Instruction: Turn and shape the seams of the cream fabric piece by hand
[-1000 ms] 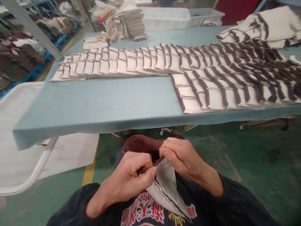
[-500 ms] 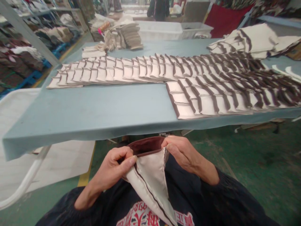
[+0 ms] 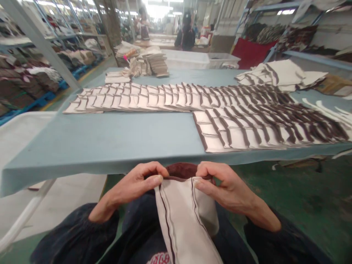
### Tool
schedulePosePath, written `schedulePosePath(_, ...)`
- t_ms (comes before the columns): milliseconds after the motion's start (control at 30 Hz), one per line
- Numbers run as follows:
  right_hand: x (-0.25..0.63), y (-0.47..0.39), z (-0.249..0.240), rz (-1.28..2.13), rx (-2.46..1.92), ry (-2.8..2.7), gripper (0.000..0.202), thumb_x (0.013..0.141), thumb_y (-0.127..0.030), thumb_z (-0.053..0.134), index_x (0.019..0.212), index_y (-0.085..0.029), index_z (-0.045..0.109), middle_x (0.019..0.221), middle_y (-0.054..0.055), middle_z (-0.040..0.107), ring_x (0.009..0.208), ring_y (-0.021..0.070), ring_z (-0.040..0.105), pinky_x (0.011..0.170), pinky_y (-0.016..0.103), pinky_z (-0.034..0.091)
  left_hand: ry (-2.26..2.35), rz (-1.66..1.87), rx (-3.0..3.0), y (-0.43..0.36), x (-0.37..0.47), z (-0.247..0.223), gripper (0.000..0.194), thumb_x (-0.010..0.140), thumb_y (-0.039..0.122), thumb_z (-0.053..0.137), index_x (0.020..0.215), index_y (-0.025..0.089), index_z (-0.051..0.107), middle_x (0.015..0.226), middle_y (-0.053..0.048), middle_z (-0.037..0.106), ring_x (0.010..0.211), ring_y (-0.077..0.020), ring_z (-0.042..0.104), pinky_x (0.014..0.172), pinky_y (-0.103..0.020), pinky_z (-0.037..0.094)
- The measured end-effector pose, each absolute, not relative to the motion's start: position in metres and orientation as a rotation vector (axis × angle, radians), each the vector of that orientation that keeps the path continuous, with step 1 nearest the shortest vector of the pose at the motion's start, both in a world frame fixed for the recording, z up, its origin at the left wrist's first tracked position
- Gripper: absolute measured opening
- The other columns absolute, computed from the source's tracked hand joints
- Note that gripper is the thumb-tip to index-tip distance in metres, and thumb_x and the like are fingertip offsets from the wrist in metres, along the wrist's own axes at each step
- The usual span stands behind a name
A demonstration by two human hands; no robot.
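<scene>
Between my hands hangs a cream fabric piece (image 3: 178,209) with dark seams and a brown band along its top edge. It looks like a sewn bag or cover, its mouth showing a brown inside. My left hand (image 3: 143,181) pinches the left part of that edge, thumb on the near side. On the right part of the edge, my right hand (image 3: 220,183) is closed in the same way. The lower end hangs down over my lap and leaves the picture. Both hands are just in front of the table's near edge.
A table with a blue cloth (image 3: 123,135) stands ahead. Overlapping rows of cream pieces with dark edging (image 3: 242,135) lie across it. Behind are a folded fabric stack (image 3: 156,62), loose cream fabric (image 3: 286,73) and white bins (image 3: 187,58). A white-framed cart (image 3: 24,124) stands at left.
My view has tilted up. The fabric piece has been turned so a seamed panel faces me, and its top edge is spread more evenly. Both hands still grip it.
</scene>
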State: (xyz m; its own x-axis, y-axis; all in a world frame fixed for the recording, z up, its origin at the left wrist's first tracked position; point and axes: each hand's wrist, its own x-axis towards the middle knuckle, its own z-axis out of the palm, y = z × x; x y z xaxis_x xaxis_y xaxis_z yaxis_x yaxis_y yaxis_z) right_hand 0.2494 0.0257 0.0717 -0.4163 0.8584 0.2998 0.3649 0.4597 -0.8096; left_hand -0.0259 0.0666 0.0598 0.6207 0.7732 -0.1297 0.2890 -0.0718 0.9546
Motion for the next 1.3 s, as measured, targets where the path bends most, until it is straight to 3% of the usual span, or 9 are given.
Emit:
schedulePosePath(167,0.25,0.027,0.087,1.029,-1.05,-1.936,0.032,0.098,-0.039,0.062,0.073,-0.021,0.054,0.066,-0.004,0.05,0.058,0.0112,0.042,0.051,0.023,0.034,0.711,0.471,1.782,0.069,0.005,0.077,0.025,0.088,0.041,0.07,0.096,0.018,0.071,0.088,-0.001,0.066,0.079,-0.0159,0.053,0.071,-0.028,0.042)
schedulePosePath(267,0.25,0.026,0.085,1.112,-1.054,-1.913,0.035,0.099,-0.043,0.062,0.073,-0.02,0.055,0.066,-0.003,0.05,0.059,0.011,0.042,0.051,0.023,0.033,0.595,0.556,1.728,0.068,0.014,0.08,0.024,0.082,0.038,0.078,0.091,0.017,0.069,0.094,-0.002,0.066,0.084,-0.0166,0.055,0.075,-0.028,0.043)
schedulePosePath(400,0.249,0.025,0.079,1.17,-1.093,-1.894,0.039,0.098,-0.049,0.062,0.073,-0.02,0.055,0.066,-0.003,0.049,0.06,0.0111,0.042,0.051,0.023,0.033,0.609,0.528,1.598,0.065,0.02,0.081,0.023,0.083,0.036,0.078,0.088,0.016,0.068,0.079,0.002,0.06,0.072,-0.0124,0.048,0.067,-0.026,0.039)
schedulePosePath(667,0.246,0.028,0.075,1.256,-1.047,-1.848,0.042,0.098,-0.052,0.062,0.072,-0.019,0.055,0.064,-0.005,0.046,0.058,0.0101,0.038,0.05,0.023,0.029,0.699,0.491,1.514,0.054,0.031,0.092,0.037,0.084,0.047,0.075,0.072,0.015,0.06,0.062,0.006,0.045,0.057,-0.0084,0.033,0.051,-0.026,0.025)
schedulePosePath(900,0.241,0.029,0.057,1.384,-0.904,-1.689,0.052,0.092,-0.066,0.066,0.072,-0.018,0.057,0.065,-0.005,0.046,0.06,0.0102,0.038,0.055,0.024,0.031,0.682,0.544,1.406,0.049,0.032,0.082,0.046,0.081,0.057,0.076,0.07,0.015,0.061,0.06,0.005,0.046,0.056,-0.0086,0.033,0.05,-0.026,0.025)
schedulePosePath(1167,0.245,0.03,0.045,1.445,-0.943,-1.667,0.043,0.09,-0.057,0.071,0.075,-0.018,0.059,0.069,-0.004,0.051,0.063,0.0105,0.041,0.058,0.023,0.034,0.687,0.596,1.375,0.045,0.032,0.071,0.049,0.085,0.058,0.073,0.067,0.015,0.058,0.061,0.006,0.042,0.058,-0.0085,0.031,0.053,-0.027,0.024)
schedulePosePath(1300,0.244,0.022,0.06,1.366,-1.132,-1.806,0.031,0.079,-0.046,0.077,0.076,-0.019,0.06,0.068,-0.005,0.052,0.061,0.0112,0.044,0.055,0.023,0.034,0.722,0.537,1.34,0.042,0.027,0.066,0.047,0.085,0.058,0.073,0.071,0.014,0.062,0.062,0.005,0.046,0.058,-0.0085,0.033,0.052,-0.026,0.024)
